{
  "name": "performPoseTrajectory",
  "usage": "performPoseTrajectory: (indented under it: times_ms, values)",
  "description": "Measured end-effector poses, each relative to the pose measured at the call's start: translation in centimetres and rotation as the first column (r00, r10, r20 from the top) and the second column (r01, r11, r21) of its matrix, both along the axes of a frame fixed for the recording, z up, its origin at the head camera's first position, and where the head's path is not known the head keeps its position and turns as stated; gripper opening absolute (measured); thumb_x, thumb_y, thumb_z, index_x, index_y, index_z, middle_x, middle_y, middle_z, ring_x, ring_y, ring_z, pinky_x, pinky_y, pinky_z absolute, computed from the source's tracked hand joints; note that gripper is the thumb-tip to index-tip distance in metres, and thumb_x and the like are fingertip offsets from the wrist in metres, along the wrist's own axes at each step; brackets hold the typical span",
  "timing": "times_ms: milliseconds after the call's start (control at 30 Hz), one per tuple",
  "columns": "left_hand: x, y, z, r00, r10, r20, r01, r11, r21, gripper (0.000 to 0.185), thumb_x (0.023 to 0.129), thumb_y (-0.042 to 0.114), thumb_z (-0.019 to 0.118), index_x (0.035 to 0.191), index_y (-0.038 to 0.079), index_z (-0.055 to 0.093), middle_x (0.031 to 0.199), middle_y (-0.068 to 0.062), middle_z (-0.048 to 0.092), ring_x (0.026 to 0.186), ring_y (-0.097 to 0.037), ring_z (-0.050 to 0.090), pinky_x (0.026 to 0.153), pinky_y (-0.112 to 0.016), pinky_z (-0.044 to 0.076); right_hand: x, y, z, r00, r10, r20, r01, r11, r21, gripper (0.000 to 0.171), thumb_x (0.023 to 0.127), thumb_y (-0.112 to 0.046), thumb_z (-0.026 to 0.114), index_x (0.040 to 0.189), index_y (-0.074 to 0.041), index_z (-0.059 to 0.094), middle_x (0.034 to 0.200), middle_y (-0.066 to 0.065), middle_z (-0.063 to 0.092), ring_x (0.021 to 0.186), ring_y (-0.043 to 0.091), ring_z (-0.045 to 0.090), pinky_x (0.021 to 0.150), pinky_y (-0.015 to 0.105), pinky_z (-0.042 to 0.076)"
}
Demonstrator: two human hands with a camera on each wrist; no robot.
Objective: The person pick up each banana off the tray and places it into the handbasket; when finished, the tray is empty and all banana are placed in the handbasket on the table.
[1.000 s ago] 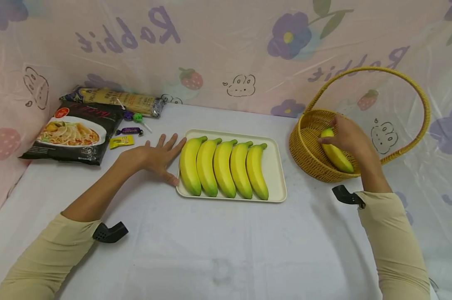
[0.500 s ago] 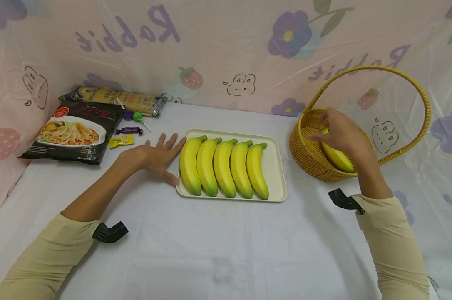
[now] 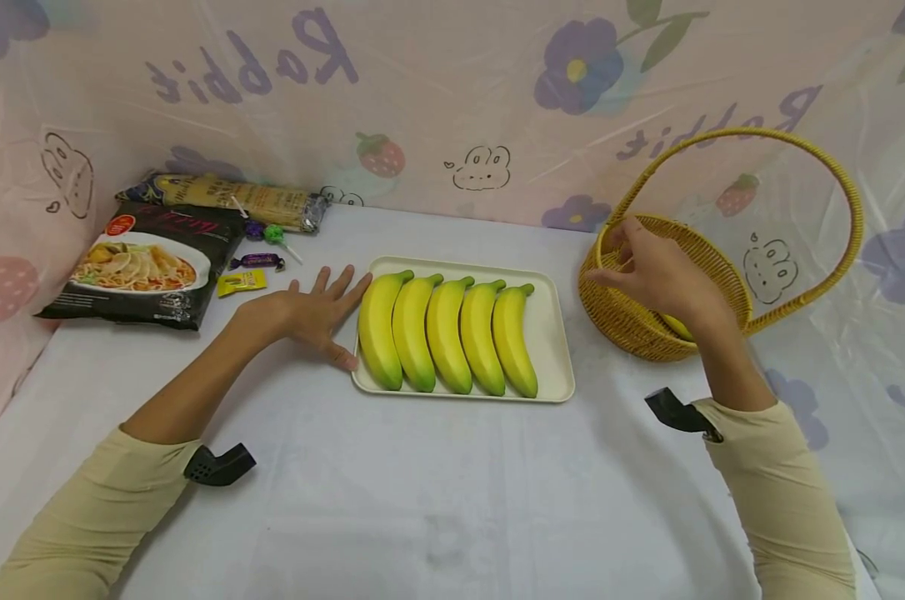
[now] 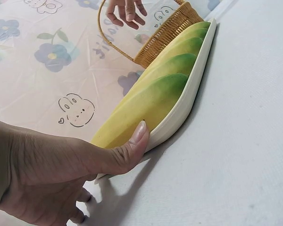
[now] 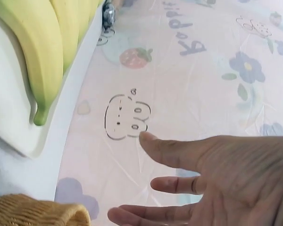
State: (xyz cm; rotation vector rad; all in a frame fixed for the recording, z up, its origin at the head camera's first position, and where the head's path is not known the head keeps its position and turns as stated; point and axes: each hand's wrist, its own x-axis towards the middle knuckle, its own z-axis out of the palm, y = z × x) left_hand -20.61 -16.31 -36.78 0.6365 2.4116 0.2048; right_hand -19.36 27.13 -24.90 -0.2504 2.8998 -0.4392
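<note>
Several yellow bananas [image 3: 447,337] with green tips lie side by side on a cream rectangular tray [image 3: 548,350]. My left hand [image 3: 313,321] has its fingers spread at the tray's left edge, and in the left wrist view its thumb [image 4: 140,134] touches the rim. Over the left side of a wicker basket [image 3: 625,321] hovers my right hand [image 3: 666,275], holding nothing, thumb and fingers apart. One banana [image 3: 676,325] lies inside the basket, mostly hidden beneath that hand. The right wrist view shows the right palm [image 5: 245,179] and loosely extended fingers.
At the back left lie a black noodle packet [image 3: 141,267], a long golden packet [image 3: 235,200], lollipops [image 3: 272,234], a purple wrapped candy [image 3: 257,262] and a yellow one [image 3: 241,282]. The basket's tall handle [image 3: 846,192] arches up on the right. A printed curtain [image 3: 437,100] stands behind.
My right hand has let go of the banana in the basket and moved left and slightly up, toward the basket's left rim. The left hand and the tray stay put.
</note>
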Motion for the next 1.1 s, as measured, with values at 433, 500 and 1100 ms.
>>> performPoseTrajectory:
  times_ms: [433,500,1100]
  values:
    - [0.0,0.0,-0.1,1.0,-0.003,-0.002,0.003,1.0,-0.004,0.137,0.083,0.069,0.076,0.167,0.009,-0.014,0.172,-0.029,-0.019,0.157,-0.061,-0.012,0.118,-0.086,0.004,1.0,-3.8,-2.2,0.993,0.112,0.034,-0.11,0.992,-0.063,0.056,0.099,-0.036,0.073,0.137,-0.003,0.047,0.119,0.028,0.071,0.101,0.039,0.071,0.088,0.053,0.06]
    - [0.0,0.0,-0.1,1.0,-0.002,-0.003,0.002,1.0,-0.006,0.137,0.083,0.069,0.076,0.167,0.01,-0.014,0.172,-0.028,-0.018,0.157,-0.06,-0.012,0.118,-0.086,0.004,1.0,-4.3,-2.7,0.992,0.116,0.05,-0.113,0.992,-0.056,0.057,0.099,-0.036,0.073,0.138,-0.003,0.047,0.121,0.029,0.07,0.103,0.04,0.071,0.088,0.053,0.06]
    - [0.0,-0.1,-0.1,1.0,0.0,0.003,0.0,1.0,0.004,0.136,0.083,0.068,0.077,0.167,0.01,-0.014,0.172,-0.028,-0.019,0.157,-0.06,-0.012,0.118,-0.086,0.003,0.5,-6.9,-6.1,0.971,0.188,0.144,-0.185,0.982,-0.035,0.059,0.101,-0.036,0.07,0.144,-0.004,0.047,0.124,0.028,0.071,0.099,0.036,0.074,0.082,0.046,0.062]
